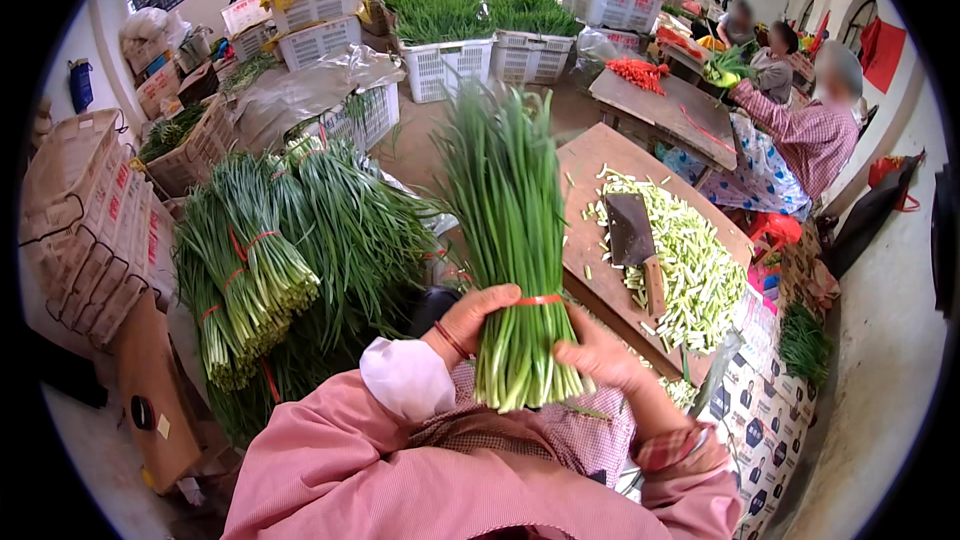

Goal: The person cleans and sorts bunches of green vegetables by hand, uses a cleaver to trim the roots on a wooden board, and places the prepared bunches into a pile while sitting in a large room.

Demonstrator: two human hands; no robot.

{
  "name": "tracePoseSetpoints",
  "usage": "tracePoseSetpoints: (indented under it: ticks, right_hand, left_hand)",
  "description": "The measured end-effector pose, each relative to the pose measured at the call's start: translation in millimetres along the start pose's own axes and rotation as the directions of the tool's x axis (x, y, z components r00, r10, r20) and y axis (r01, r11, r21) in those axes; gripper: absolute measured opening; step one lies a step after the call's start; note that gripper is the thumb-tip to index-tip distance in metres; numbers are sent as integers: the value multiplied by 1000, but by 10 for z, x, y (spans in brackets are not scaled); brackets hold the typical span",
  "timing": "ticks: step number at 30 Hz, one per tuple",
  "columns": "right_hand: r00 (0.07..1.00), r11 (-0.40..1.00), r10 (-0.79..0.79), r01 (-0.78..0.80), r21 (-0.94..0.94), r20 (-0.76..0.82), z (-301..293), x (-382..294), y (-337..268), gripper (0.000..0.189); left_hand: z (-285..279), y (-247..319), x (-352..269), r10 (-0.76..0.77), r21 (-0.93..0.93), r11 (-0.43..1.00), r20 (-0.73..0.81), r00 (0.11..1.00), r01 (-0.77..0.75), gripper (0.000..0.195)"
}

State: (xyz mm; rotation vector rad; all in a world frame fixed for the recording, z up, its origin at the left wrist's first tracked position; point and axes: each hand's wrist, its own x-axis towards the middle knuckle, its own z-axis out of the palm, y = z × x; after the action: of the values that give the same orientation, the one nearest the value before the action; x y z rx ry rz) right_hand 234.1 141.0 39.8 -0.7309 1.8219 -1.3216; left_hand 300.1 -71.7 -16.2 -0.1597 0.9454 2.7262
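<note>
A thick bundle of garlic chives [517, 240] stands upright before my chest, its leaf tips away from me and blurred. An orange-red band [538, 300] circles it above the pale cut ends. My left hand [469, 319] grips the bundle's left side at the band, thumb across the front. On the other side, my right hand [604, 352] presses against the lower stems, its fingers partly hidden behind them. To the right, a cleaver [630, 229] with a wooden handle lies flat on a wooden board [592, 142], partly over a heap of chopped stem ends [690, 270].
Several banded chive bundles [277, 270] are piled at my left. Stacked plastic crates [97, 232] stand farther left. Ahead are white crates [448, 67] full of chives. Another wooden table [667, 109] holds red bands [637, 73]; a person in a checked sleeve [802, 120] works beside it.
</note>
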Motion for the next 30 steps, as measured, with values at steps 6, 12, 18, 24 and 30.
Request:
tracePoseSetpoints:
  ticks: [6,12,18,24,30]
  right_hand:
    - [987,859,-48,119,498,-154,387,-17,28,102]
    - [997,856,-14,52,514,-79,249,-207,-76,86]
    - [971,912,12,86,400,-237,328,-516,-235,91]
    - [916,963,-165,230,143,-367,491,236,-836,96]
    - [903,899,-417,427,96,-104,1015,1692,-1901,80]
  left_hand:
    - [342,-48,73,172,89,982,-41,984,-168,47]
    - [378,-95,21,22,43,999,-66,998,-19,41]
    - [467,112,549,21,-448,889,253,967,98,43]
    - [512,1242,695,221,-295,945,260,940,-140,39]
    - [124,3068,-211,516,44,841,231,825,-539,52]
